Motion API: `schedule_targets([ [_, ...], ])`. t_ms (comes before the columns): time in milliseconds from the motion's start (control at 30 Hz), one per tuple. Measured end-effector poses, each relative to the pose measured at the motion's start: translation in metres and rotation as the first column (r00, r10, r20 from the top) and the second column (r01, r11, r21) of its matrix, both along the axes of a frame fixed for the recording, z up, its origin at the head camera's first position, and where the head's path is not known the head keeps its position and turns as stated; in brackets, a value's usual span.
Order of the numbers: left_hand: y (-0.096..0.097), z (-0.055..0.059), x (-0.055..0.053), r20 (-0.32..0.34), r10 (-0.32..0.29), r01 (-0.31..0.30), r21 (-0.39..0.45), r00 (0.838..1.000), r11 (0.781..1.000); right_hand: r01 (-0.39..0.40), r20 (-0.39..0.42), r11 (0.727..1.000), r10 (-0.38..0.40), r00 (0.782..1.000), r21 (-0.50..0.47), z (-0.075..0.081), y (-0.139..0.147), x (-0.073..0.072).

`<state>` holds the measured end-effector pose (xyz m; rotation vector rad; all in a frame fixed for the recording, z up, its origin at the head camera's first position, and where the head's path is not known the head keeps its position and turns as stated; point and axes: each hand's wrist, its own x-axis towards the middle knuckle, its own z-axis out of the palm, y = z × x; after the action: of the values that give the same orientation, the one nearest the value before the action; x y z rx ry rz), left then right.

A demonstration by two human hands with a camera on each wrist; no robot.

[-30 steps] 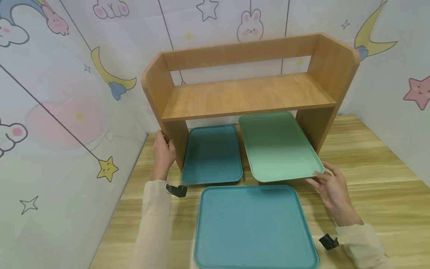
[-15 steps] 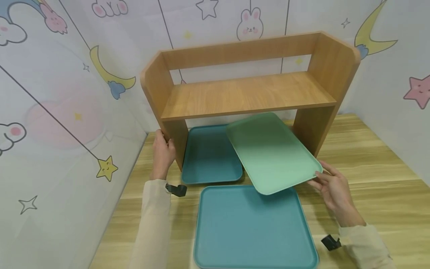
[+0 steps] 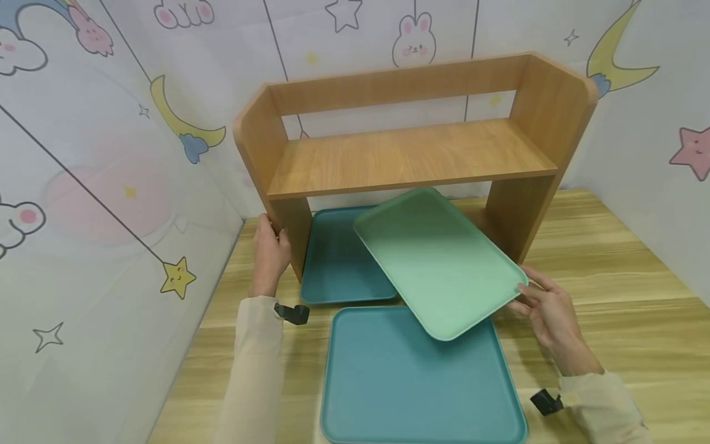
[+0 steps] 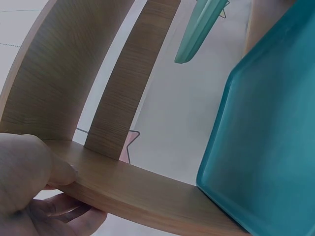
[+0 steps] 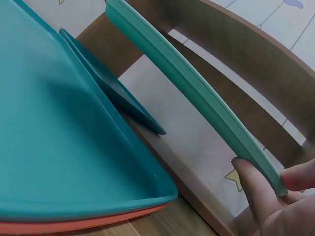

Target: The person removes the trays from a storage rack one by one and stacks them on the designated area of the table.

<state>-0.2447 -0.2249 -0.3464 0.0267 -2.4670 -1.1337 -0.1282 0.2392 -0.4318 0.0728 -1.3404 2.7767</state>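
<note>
My right hand (image 3: 551, 317) pinches the right corner of a light green tray (image 3: 444, 265). In the right wrist view the thumb and fingers lie on opposite faces of its rim (image 5: 273, 179). The green tray is turned at an angle, its back part under the shelf board and its front corner above a blue tray (image 3: 410, 382). My left hand (image 3: 270, 256) grips the left side panel of a wooden shelf (image 3: 410, 157). Just inside that panel lies a dark teal tray (image 3: 338, 265), partly covered from view by the green one.
Under the front blue tray an orange-red rim (image 5: 74, 226) shows in the right wrist view. The wood-grain table (image 3: 621, 296) carries the shelf and trays. Patterned wall sheets (image 3: 111, 185) stand at the left, back and right.
The green tray has swung round from nearly straight under the shelf's right side. Its front corner came forward over the blue tray, its back edge shifted left. The left hand stays put.
</note>
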Motion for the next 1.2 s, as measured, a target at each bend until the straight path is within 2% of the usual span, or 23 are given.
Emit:
schedule_targets([
  [233,0.0,0.0,-0.001,0.011,-0.007,0.006,0.015,1.0,1.0,-0.03,-0.001,0.998,0.03,1.0,0.063,0.0,0.001,0.0],
  [433,0.0,0.0,0.0,0.0,-0.011,0.011,0.018,1.0,1.0,-0.086,0.007,0.989,0.086,0.996,0.119,-0.004,0.001,-0.003],
  [733,0.0,0.001,0.001,-0.003,-0.005,0.006,0.012,1.0,1.0,-0.161,0.07,0.972,0.151,0.986,0.174,-0.009,0.001,-0.006],
  [1200,0.001,0.0,0.001,-0.021,-0.004,0.004,0.004,1.0,1.0,-0.271,0.132,0.911,0.242,0.961,0.309,-0.013,0.0,-0.01],
])
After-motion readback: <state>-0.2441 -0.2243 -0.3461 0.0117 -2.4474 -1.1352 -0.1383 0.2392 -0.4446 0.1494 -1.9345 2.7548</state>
